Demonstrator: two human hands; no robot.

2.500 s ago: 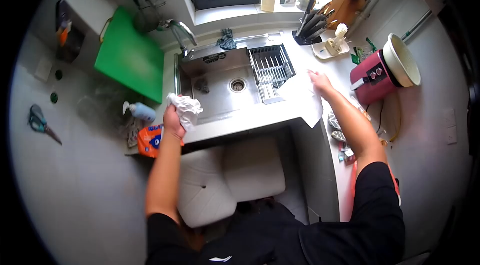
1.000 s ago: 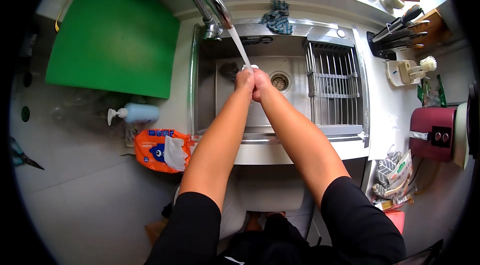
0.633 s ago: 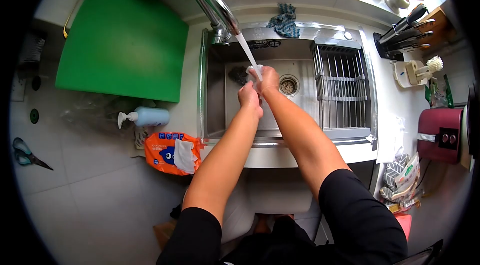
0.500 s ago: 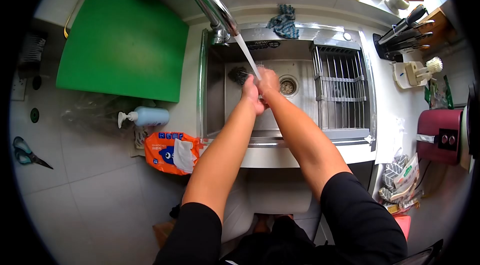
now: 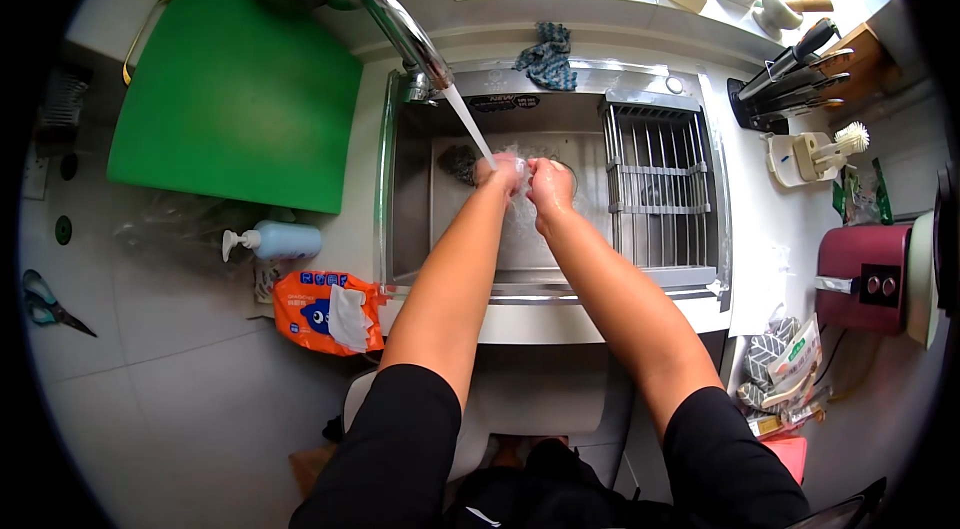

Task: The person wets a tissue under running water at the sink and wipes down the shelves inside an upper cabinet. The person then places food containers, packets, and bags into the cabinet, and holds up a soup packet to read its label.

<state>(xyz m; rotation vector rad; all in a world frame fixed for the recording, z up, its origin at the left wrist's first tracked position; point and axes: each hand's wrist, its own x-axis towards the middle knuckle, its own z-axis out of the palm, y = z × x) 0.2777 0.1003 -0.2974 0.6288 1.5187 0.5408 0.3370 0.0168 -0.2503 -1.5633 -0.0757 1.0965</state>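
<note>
Water runs from the chrome faucet (image 5: 405,29) onto my left hand (image 5: 500,172), over the steel sink (image 5: 470,254). My left hand's fingers are curled together, partly hidden by splashing water. Just right of it, with a small gap, my right hand (image 5: 551,191) is closed too, its fingers bent toward the left hand. Something pale and wet shows between them, but splash and cloth cannot be told apart. A dark mesh scrubber (image 5: 457,163) lies in the sink left of my hands. The drain is partly hidden behind my right hand.
A metal drying rack (image 5: 660,184) sits in the sink's right side. At left are a green board (image 5: 235,89), a blue pump bottle (image 5: 285,240) and an orange wipes pack (image 5: 315,314). A knife block (image 5: 755,104) and red toaster (image 5: 860,274) stand at right.
Since the earliest frame, the white cloth in my left hand and the white sheet in my right have left clear view. Both hands moved over the sink under running water; lately they moved slightly apart.
</note>
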